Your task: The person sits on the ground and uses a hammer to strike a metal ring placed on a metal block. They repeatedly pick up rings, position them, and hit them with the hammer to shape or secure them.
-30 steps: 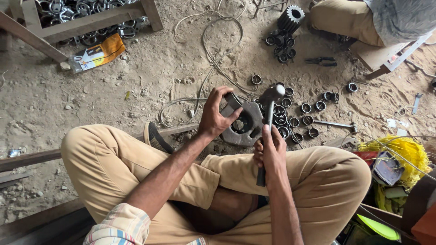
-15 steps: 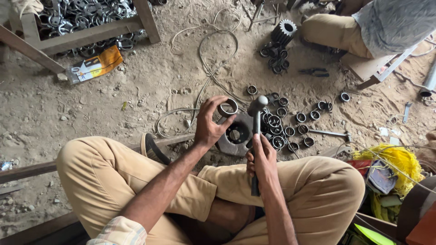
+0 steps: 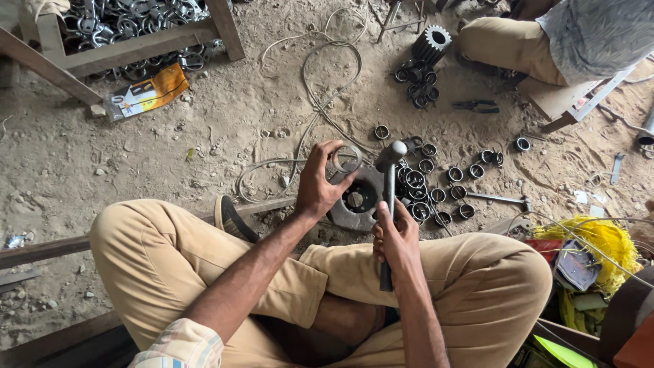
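- Your left hand (image 3: pixel 320 184) pinches a thin metal ring (image 3: pixel 346 159) between thumb and fingertips. The ring is lifted just above the far-left edge of the round steel block (image 3: pixel 357 199) that lies on the dirt floor (image 3: pixel 204 136) in front of your crossed legs.
- Your right hand (image 3: pixel 395 235) is wrapped tight around the handle of a hammer (image 3: pixel 388 197). The handle's long axis runs almost straight away from you, and the head sits at the far end, just right of the ring and over the block's right edge.
- The ring lies up and to the left of the hammer head. The two are close but not touching, and the block's centre hole is below and between them, nearer to your left hand.
- Counts: one ring in hand, one hammer in hand and one block with a single dark hole.
- To the right of the block is a scatter of small dark bushings (image 3: pixel 436 184), more than a dozen; I cannot count them exactly.
- A second hammer (image 3: pixel 497 199) lies on the floor beyond the bushings.
- One toothed gear (image 3: pixel 432 42) stands far off, near another person's knee (image 3: pixel 504 41), and one pair of pliers (image 3: pixel 477 105) lies on the ground near it.
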`<state>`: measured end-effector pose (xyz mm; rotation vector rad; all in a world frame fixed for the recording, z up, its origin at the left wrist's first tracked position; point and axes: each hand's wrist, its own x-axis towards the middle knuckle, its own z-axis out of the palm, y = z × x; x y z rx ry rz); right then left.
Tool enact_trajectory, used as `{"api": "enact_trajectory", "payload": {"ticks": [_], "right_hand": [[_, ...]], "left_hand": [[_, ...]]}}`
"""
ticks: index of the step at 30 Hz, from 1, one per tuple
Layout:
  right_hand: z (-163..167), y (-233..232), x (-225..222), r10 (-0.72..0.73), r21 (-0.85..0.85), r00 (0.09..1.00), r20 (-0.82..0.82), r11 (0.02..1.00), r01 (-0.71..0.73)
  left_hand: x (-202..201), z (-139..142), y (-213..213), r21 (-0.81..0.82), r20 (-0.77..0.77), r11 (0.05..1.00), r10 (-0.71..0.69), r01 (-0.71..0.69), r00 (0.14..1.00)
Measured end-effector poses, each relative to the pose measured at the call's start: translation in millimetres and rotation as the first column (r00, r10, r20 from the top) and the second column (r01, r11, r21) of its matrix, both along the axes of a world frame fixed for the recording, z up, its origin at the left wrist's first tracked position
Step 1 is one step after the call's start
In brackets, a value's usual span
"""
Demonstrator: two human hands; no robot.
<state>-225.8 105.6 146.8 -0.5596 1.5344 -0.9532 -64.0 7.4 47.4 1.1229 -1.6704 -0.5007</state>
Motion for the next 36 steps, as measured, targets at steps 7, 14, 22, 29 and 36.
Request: {"api": "enact_trajectory", "payload": {"ticks": [7,14,22,29,36], "right_hand": [[8,1,4,0.016,-0.009,0.999,-0.033,1.0,-0.016],[13,2,6,0.009,-0.008,1.0,-0.008,1.0,-0.009],[9,6,7,0.009,-0.081,0.997,-0.07,0.997,-0.014],[1,9,8,0.138,-0.245,0.977,-0.163,0.953,-0.175],[9,24,3,0.1,-0.517,0.988,-0.12,0.843,-0.148]], "left_hand": [[1,-2,-3,-0.069,0.109,0.998,0.009,-0.002,0.994],[0,-1,-1,0.063,0.094,0.998,0.019,-0.024,0.995],[-1,-17,-10,0.264,-0.1,0.961,-0.059,0.084,0.993],[7,-23,-12,0.204,-0.001,0.974,-0.095,0.094,0.995],[8,-14,-12,0.31,-0.086,0.941,-0.112,0.134,0.99]]}}
